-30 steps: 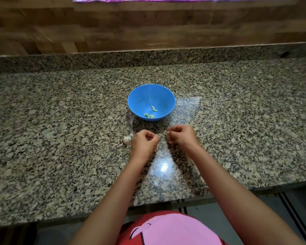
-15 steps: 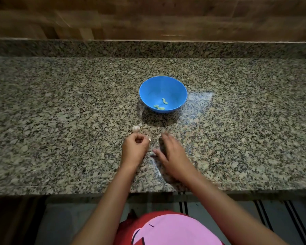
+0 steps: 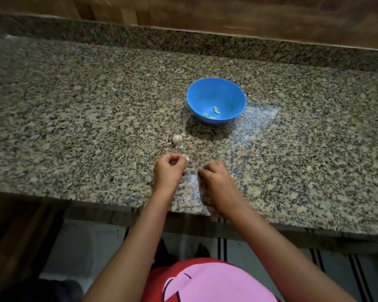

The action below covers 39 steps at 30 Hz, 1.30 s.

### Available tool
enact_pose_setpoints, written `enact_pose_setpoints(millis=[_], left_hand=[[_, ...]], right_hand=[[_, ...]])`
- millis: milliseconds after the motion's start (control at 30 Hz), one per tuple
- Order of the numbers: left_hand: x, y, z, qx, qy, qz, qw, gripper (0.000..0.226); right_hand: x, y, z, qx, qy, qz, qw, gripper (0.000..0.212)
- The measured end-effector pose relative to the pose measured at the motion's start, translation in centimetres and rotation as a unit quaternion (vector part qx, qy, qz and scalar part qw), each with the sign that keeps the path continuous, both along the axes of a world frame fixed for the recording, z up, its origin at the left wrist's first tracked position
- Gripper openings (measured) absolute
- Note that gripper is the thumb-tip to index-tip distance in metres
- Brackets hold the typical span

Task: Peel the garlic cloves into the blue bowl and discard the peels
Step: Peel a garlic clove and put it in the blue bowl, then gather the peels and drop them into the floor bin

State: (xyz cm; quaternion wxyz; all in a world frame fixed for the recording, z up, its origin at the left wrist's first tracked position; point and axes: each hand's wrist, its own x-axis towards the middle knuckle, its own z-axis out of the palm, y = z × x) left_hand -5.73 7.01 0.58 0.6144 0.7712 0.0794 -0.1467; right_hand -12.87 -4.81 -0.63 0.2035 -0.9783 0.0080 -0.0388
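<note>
Granite counter, near front edge: left hand pinches garlic piece, right hand unclear.

Left hand: above the counter near its front edge, fingers curled, pinching a pale garlic piece.
Right hand: just beside the left, fingers curled, blurred; hold unclear.
Forearms: both crossing the counter's front edge.

bowl: 1 | garlic bulb: 1 | hands: 2 | cloves (in bowl): 3
</note>
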Motion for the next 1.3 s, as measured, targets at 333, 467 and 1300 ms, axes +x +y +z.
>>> enact_pose_setpoints(millis=[333, 467, 1300], left_hand=[[-3.0, 6.0, 1.6, -0.17, 0.053, 0.094, 0.98, 0.004], [-4.7, 13.9, 1.8, -0.284, 0.064, 0.209, 0.933, 0.01], [-21.0, 59.7, -12.1, -0.227, 0.197, 0.604, 0.738, 0.004]], right_hand=[[0.5, 6.4, 4.7, 0.482, 0.115, -0.173, 0.851, 0.018], [1.2, 14.0, 5.4, 0.593, 0.188, -0.118, 0.774, 0.017], [-2.1, 65.3, -11.6, 0.38, 0.548, 0.049, 0.744, 0.03]])
